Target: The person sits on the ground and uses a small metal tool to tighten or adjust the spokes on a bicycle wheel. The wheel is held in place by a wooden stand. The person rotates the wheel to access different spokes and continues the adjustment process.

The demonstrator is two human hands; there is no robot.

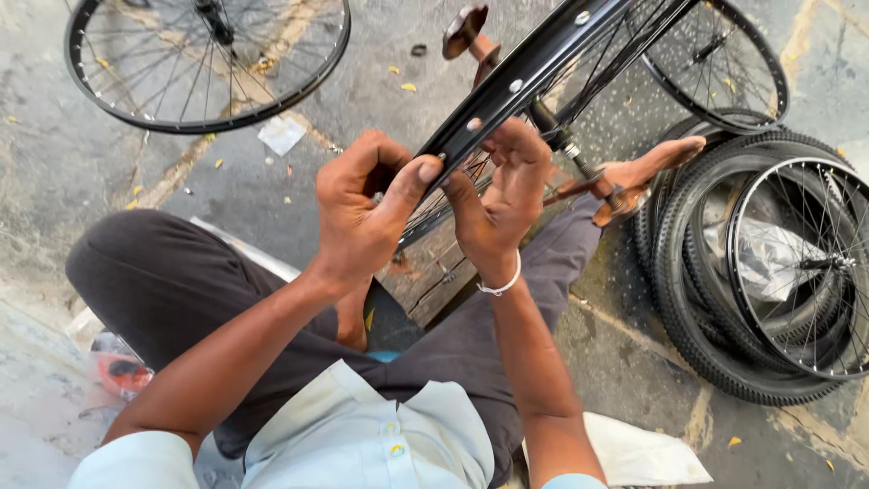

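Pale shirt cloth (362, 435) and dark trousers (172, 281) fill the near field; the person sits cross-legged on the concrete floor (81, 172). Both hands work one spot on a black bicycle rim (525, 77), which runs diagonally from the hands up to the right, its wire spokes (634, 45) fanning beyond. Left hand (362, 213) is curled, thumb pressed flat on the rim edge, fingers (425, 172) folded behind it. Right hand (502, 195), a white bangle (501, 285) on its wrist, pinches the rim from the other side, fingers closed on it. Judged from the grip, the step in hand is spoke or nipple fitting at a rim hole; the next move likely calls for fine fingertip turning while the rim is held steady. Rim is smooth, glossy metal with bright eyelets. Knobbly rubber tyres (688, 317) lie stacked at right, a spoked wheel (797, 263) resting on them; another wheel (204, 59) lies upper left.
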